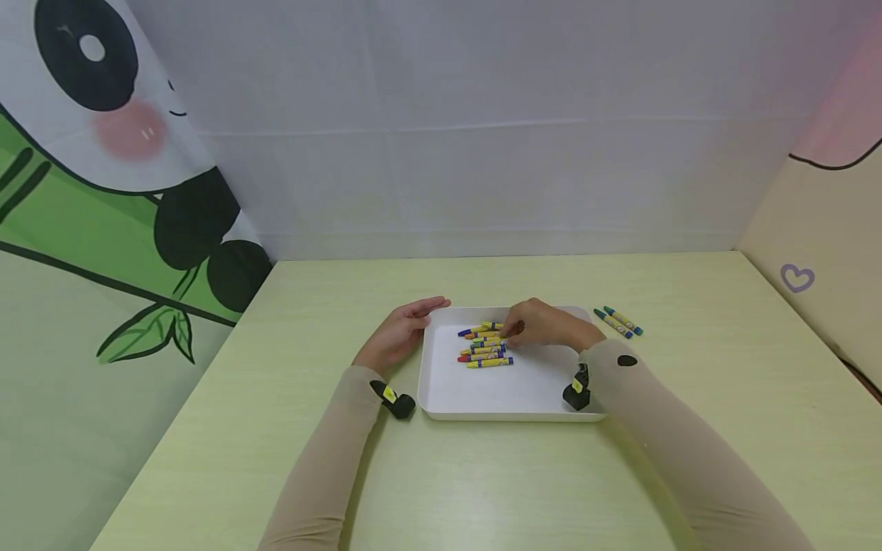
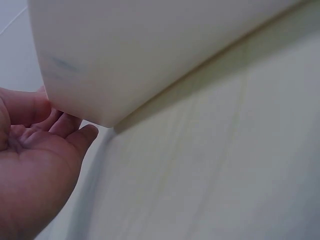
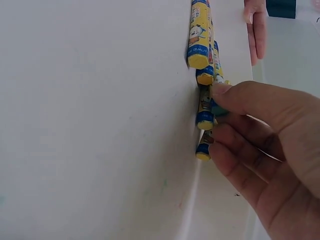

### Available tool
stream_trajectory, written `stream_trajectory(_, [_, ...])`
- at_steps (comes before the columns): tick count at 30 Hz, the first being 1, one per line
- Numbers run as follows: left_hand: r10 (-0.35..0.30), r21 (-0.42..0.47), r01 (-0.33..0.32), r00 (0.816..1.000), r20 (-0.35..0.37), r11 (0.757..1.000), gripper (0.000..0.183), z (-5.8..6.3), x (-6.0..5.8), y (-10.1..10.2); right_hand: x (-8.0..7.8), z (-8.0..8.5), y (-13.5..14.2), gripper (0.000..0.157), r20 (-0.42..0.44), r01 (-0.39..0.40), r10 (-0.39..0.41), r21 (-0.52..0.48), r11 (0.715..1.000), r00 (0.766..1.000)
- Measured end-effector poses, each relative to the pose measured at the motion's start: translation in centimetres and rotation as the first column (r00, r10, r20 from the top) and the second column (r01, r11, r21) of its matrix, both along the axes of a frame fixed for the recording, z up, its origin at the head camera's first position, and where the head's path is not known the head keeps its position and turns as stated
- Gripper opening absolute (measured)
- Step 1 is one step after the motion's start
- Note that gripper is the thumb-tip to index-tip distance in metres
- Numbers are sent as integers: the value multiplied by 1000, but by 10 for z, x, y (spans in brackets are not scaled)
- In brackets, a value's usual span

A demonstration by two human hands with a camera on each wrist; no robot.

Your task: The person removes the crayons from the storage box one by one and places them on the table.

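A shallow white tray (image 1: 544, 383) holds a loose row of crayons (image 1: 491, 363) in yellow-and-blue wrappers, with yellow, red, orange, green and blue tips. My right hand (image 1: 540, 323) is over the row's right end; in the right wrist view its thumb and fingers pinch a crayon with a green end (image 3: 218, 109), partly hidden. Several wrapped crayons (image 3: 200, 37) lie beside those fingertips. At the tray's far left corner, my left hand (image 1: 400, 330) grips the edge. The left wrist view shows thumb and fingers (image 2: 87, 134) at the tray's outer wall (image 2: 110, 65).
Two green-tipped crayons (image 1: 618, 323) lie on the pale wooden table (image 1: 468, 482), just right of the tray. A white cloth wall (image 1: 468, 184) rises behind the table. Printed panels stand at both sides, and black wrist cameras (image 1: 398, 404) sit on the sleeves.
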State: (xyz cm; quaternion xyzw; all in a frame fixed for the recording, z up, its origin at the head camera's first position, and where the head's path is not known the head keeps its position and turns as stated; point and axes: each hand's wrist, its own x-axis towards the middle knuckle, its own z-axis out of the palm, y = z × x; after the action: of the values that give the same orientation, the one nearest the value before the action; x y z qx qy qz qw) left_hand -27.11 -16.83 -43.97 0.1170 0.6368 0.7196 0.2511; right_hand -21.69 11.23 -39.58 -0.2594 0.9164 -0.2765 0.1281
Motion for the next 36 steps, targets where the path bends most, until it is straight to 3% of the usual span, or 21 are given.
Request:
stream_trajectory(14, [12,-13,-12,1000,6,1000,46,2,1,0,2,3,8,12,-27,-15,14,-30,999,1000])
stream_trajectory(36, [15,-25,-14,1000,10,1000,45,2,2,-2,13,19,37,13,-90,42,-48,-68,997,995])
